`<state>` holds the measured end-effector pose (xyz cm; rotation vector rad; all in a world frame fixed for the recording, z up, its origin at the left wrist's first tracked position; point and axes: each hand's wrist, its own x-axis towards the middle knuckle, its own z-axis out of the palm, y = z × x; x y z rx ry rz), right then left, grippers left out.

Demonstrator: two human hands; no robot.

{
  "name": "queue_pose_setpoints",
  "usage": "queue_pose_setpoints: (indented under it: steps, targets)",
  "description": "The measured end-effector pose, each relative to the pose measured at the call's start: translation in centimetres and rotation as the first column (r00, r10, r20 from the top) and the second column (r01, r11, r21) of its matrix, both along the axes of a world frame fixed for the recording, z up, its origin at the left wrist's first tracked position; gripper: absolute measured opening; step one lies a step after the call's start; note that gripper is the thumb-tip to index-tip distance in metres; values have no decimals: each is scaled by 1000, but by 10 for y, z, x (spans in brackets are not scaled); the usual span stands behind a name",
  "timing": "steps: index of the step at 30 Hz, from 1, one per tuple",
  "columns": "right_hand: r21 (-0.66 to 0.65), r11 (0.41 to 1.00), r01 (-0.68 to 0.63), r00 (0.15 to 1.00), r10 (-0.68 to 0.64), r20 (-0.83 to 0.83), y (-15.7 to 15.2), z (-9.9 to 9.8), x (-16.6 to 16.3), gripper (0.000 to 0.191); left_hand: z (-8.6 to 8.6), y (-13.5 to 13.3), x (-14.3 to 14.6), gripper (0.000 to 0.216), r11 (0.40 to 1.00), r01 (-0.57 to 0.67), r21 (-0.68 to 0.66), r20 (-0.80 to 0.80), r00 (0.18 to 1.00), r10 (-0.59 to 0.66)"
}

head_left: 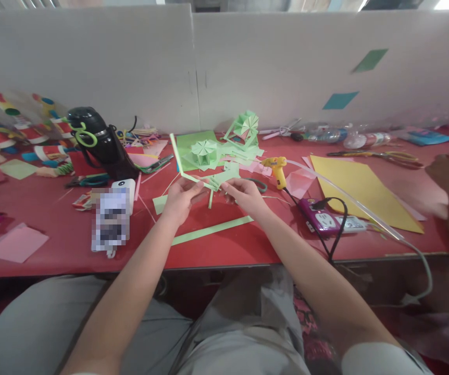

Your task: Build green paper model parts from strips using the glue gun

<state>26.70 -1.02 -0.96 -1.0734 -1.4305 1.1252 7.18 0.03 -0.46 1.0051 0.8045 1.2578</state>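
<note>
While pinching narrowly with left hand (pixel 185 199) and right hand (pixel 245 194), holding creased green paper (pixel 214 182)!
Now showing a slim, sharply bent green tube (pixel 176 154) beyond a flat paper strip (pixel 212 230).

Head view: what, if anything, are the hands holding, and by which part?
Left hand and right hand pinch a light-green paper strip, at either side of its folded section.

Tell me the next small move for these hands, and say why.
Perhaps press the green folds tighter: the left hand and right hand already have their fingertips there, while one green end juts up and another points down, so the folds might loosen.
</note>
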Motion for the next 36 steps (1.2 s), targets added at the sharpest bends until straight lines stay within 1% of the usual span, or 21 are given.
queue_pose_setpoints:
  steps: [4, 8, 10, 14, 16, 18, 20, 24, 31, 36]
  targets:
    - [-32, 999, -14, 1000, 14, 16, -3, 1, -2, 46, -1, -3, 2, 34, 998, 46, 35, -11, 999, -46]
    - [-106, 985, -137, 988, 143, 57, -5, 3, -4, 50, -4, -3, 2, 34, 992, 106, 68, -33, 994, -104]
    - [-120, 977, -178, 981, 186, 58, -5, 4, -5, 51, -4, -3, 2, 34, 990, 120, 71, -40, 992, -117]
    - [-68, 988, -137, 986, 142, 86, -5, 3, -5, 51, -3, -4, 3, 34, 985, 157, 74, -28, 988, -155]
    - [-34, 993, -116, 987, 119, 106, -5, 1, -5, 51, -2, -4, 4, 33, 987, 138, 81, -21, 990, -137]
    - [1, 995, -103, 986, 102, 129, -5, 0, -5, 50, -1, -4, 4, 31, 993, 84, 83, -19, 996, -83]
    - [36, 995, -90, 985, 84, 149, -5, -1, -6, 50, 0, -4, 5, 29, 997, 39, 63, -11, 999, -38]
    - [73, 993, -91, 982, 77, 170, -5, -2, -6, 49, 1, -3, 5, 28, 1000, -6, 27, 14, 1000, 5]
    - [40, 989, -144, 983, 138, 124, -7, 2, -6, 47, 0, -3, 5, 26, 999, -22, 31, 34, 999, 21]
    - [70, 989, -130, 982, 119, 147, -6, 0, -6, 48, 0, -3, 5, 25, 1000, -5, 28, 33, 999, 4]
